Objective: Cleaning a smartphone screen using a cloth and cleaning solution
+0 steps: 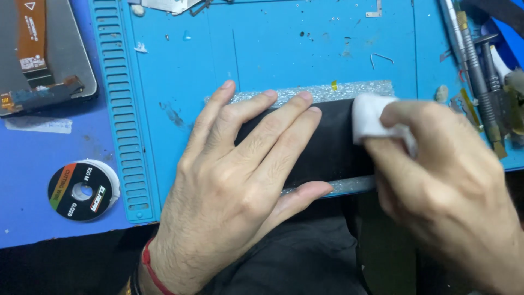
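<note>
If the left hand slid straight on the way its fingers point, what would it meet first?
Probably the glittery strip along the black panel's far edge; the left hand points up-right, its fingertips nearly there. Beyond lies bare blue mat.

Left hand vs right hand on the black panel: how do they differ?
The left hand lies flat, fingers spread, pressing the black panel and holding nothing. The right hand is curled, pinching a white wipe against the panel's right end. Both are bare and work over the blue mat.
</note>
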